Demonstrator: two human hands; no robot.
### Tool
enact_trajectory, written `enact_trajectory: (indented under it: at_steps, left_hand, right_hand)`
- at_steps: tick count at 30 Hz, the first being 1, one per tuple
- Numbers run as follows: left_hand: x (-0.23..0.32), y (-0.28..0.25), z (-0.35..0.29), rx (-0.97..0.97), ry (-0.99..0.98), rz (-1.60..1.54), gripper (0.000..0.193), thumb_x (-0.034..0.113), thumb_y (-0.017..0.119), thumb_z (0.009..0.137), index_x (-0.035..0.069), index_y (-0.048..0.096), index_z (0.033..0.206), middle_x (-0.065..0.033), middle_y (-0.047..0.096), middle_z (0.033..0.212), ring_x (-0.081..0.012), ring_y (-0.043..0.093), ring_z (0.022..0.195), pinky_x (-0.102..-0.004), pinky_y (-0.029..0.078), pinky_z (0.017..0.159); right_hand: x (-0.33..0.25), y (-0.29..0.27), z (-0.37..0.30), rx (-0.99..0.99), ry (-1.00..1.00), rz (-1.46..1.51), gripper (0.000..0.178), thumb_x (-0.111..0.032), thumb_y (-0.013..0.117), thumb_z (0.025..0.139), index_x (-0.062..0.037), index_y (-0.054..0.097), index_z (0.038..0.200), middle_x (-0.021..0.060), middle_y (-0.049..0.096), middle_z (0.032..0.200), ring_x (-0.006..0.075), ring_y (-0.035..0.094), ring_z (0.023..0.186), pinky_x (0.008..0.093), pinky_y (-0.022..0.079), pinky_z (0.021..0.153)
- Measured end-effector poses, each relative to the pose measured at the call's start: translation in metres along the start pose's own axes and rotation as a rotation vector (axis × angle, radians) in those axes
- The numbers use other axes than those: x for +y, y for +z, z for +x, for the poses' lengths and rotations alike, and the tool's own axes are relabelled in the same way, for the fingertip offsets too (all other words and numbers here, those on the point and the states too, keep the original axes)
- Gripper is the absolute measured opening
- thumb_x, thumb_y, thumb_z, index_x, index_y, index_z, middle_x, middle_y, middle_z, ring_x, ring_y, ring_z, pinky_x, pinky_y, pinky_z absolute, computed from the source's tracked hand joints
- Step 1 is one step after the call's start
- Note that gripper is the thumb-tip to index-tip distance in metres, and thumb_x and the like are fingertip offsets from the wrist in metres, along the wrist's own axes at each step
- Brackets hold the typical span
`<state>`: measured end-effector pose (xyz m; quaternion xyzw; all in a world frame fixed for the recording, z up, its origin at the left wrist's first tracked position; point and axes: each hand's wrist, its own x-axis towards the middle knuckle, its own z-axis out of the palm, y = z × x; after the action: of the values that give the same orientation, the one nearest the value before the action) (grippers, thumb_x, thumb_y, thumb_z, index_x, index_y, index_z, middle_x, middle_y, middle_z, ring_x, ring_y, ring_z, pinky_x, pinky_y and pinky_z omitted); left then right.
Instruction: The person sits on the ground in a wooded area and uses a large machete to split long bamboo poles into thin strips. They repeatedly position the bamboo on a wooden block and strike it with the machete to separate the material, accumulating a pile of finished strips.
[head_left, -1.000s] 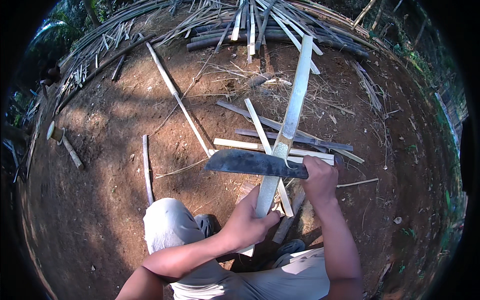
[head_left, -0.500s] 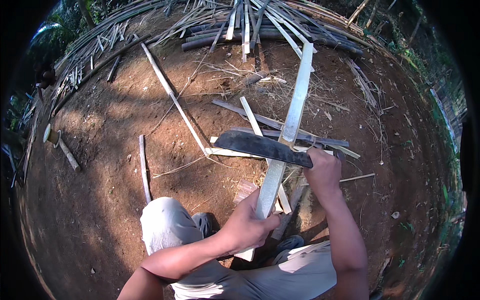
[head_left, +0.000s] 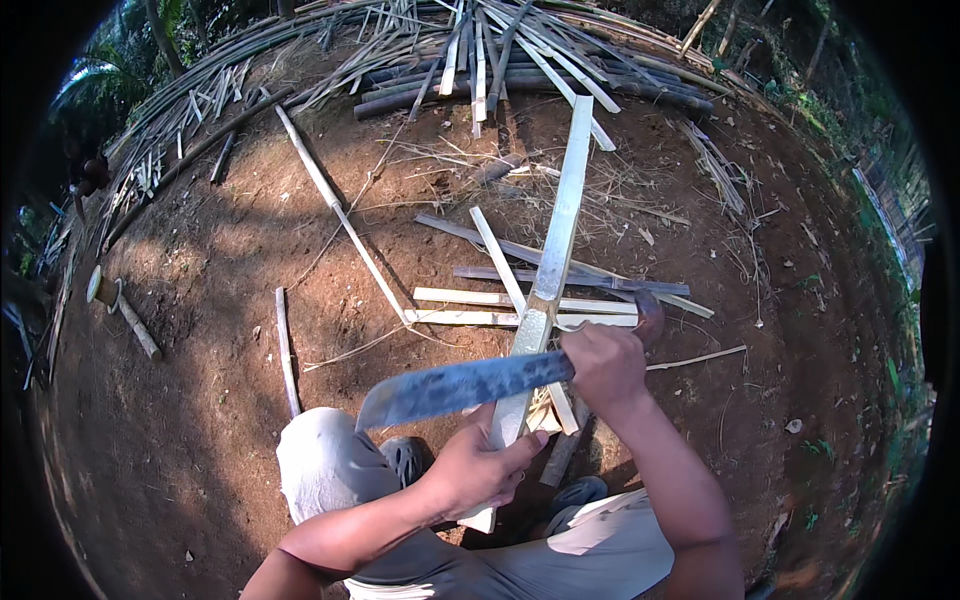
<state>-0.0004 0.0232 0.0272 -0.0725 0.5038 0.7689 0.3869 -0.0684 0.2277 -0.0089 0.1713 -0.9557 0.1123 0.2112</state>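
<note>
Machete (head_left: 462, 388) lower, crossed slats (head_left: 465, 318) beyond

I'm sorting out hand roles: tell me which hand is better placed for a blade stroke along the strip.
Probably the right hand: it grips the machete, which crosses over the bamboo strip. The left hand is occupied holding that strip near its lower end.

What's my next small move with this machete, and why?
I'd probably ease the machete farther up the bamboo strip, away from your left hand: your right hand holds it across the strip, looking close to the left hand gripping the lower part.
</note>
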Motion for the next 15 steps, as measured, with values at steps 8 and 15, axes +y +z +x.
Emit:
enact_trajectory:
  at_steps: [8,15]
  left_hand:
    - [-0.005,-0.009,-0.005,-0.047,0.009,-0.009,0.036,0.005,0.06,0.095,0.008,0.039,0.124,0.0017,0.045,0.062,-0.0071,0.039,0.04,-0.0263,0.031,0.035]
    - [-0.014,-0.012,-0.019,-0.102,-0.002,0.033,0.03,0.003,0.059,0.094,0.008,0.043,0.118,0.0025,0.046,0.062,-0.0062,0.041,0.041,-0.025,0.031,0.036]
  right_hand:
    - [-0.001,-0.011,-0.006,-0.139,0.036,0.027,0.005,-0.008,0.063,0.076,-0.0075,0.058,0.076,0.011,0.062,0.068,0.0373,0.065,0.068,0.0489,0.051,0.064]
    - [0.073,-0.018,0.013,-0.133,0.467,-0.073,0.009,-0.008,0.063,0.081,-0.0056,0.067,0.089,0.0197,0.068,0.08,0.0406,0.066,0.076,0.0502,0.053,0.068]
